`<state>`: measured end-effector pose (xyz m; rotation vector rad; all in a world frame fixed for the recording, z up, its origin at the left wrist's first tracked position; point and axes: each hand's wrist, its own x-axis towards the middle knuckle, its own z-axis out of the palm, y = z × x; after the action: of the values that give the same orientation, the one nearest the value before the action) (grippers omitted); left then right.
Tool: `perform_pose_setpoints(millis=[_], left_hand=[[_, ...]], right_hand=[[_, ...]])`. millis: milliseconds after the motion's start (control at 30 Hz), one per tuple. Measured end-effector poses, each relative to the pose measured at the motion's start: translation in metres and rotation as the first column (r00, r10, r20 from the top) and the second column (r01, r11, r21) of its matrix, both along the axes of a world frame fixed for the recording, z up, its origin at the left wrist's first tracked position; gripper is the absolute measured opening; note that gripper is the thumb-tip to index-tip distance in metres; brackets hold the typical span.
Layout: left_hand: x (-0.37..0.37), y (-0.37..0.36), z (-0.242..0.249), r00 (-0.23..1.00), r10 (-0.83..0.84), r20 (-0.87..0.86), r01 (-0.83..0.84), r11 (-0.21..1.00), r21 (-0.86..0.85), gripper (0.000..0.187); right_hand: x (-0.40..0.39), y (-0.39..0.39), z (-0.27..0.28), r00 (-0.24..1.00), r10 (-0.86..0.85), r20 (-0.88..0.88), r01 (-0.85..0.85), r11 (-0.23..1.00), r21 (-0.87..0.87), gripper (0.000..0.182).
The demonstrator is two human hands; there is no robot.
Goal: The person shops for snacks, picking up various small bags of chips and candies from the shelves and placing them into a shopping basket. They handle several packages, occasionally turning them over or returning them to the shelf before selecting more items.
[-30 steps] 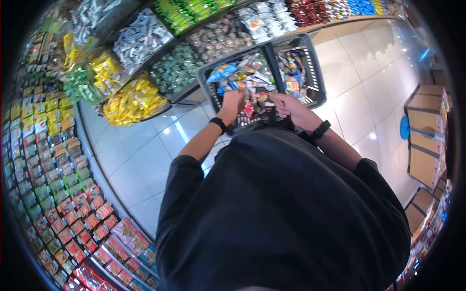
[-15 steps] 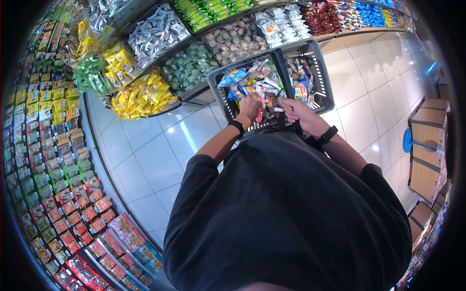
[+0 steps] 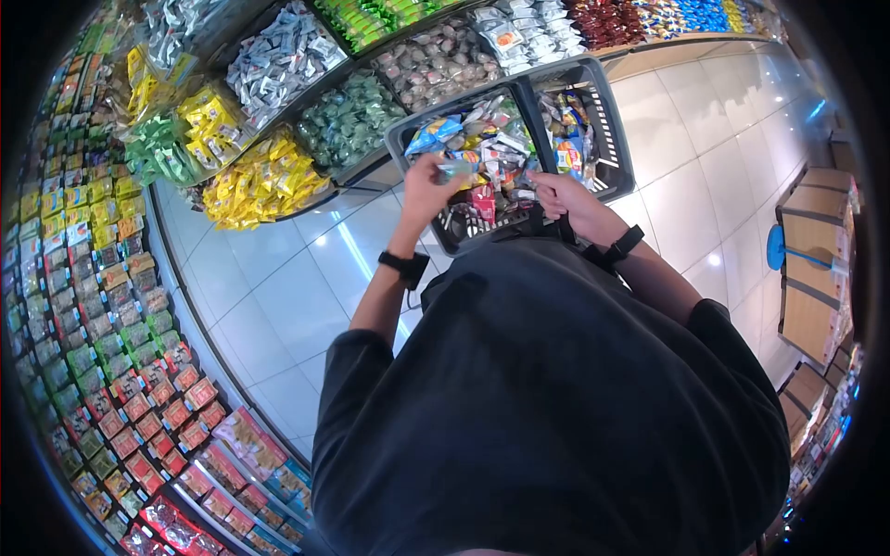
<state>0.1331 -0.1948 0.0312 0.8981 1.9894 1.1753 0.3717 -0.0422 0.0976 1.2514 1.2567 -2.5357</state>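
Observation:
A dark shopping basket [image 3: 616, 139] full of small wrapped snacks stands at the top centre, a dark divider or handle bar crossing it. Over its left part, my left hand [image 3: 428, 192] pinches a small pale green packet [image 3: 453, 170] between thumb and fingers. Blue packets [image 3: 433, 135] lie just beyond that hand, and a red packet [image 3: 483, 201] is to its right. My right hand [image 3: 567, 198] is closed at the near side of the basket, beside the bar; what its fingers hold is too small to make out.
Bins of wrapped snacks, with yellow packets [image 3: 263, 182] and green packets [image 3: 357, 122], border the basket's far and left sides. A packed shelf [image 3: 120, 371] curves along the left. Wooden boxes [image 3: 816, 269] stand at the right, beyond the tiled floor [image 3: 686, 195].
My left hand has moved left and slightly up from the snacks, and a pale green packet now shows in its fingers. The right hand stays near the bar, with slight movement.

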Motion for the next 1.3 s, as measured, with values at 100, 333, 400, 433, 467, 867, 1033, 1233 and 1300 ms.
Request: perform_pose_setpoints(millis=[100,333,400,433,467,867,1033,1233,1300], left_hand=[[-0.031,-0.030,0.018,0.799,0.355,0.485,-0.466,0.876,0.127,0.035],[-0.178,-0.050,-0.060,0.412,0.620,0.668,-0.727,0.665,-0.169,0.033],[-0.236,-0.044,-0.115,0.443,0.596,0.670,-0.728,0.675,-0.119,0.050],[-0.269,-0.052,-0.144,0.440,0.595,0.673,-0.728,0.675,-0.121,0.050],[-0.301,-0.063,-0.170,0.312,0.563,0.765,-0.696,0.684,-0.220,0.060],[-0.081,-0.029,0.000,0.788,0.596,-0.155,-0.548,0.793,0.268,0.013],[0.021,-0.002,0.015,0.935,-0.316,-0.159,0.340,0.928,0.152,0.016],[0.065,0.048,-0.062,0.666,-0.641,-0.381,0.607,0.763,-0.223,0.016],[0.067,0.059,-0.087,0.577,-0.702,-0.417,0.601,0.711,-0.366,0.010]], right_hand=[[-0.002,0.004,-0.003,1.000,0.005,0.006,-0.005,1.000,-0.027,0.058],[-0.001,0.005,0.003,0.999,-0.025,0.033,0.026,0.999,-0.047,0.047],[-0.002,0.006,0.005,0.998,-0.034,0.054,0.036,0.999,-0.032,0.051],[-0.002,0.005,0.005,0.996,-0.040,0.074,0.042,0.999,-0.026,0.054],[-0.002,0.005,0.006,0.996,-0.042,0.080,0.044,0.999,-0.016,0.053],[-0.003,0.011,-0.001,0.995,-0.098,0.030,0.100,0.992,-0.079,0.050],[-0.007,0.016,-0.005,0.993,-0.116,0.007,0.116,0.988,-0.102,0.051],[-0.007,0.016,0.000,0.992,-0.125,0.010,0.125,0.987,-0.105,0.052],[-0.003,0.016,-0.001,0.993,-0.117,0.013,0.117,0.988,-0.097,0.053]])
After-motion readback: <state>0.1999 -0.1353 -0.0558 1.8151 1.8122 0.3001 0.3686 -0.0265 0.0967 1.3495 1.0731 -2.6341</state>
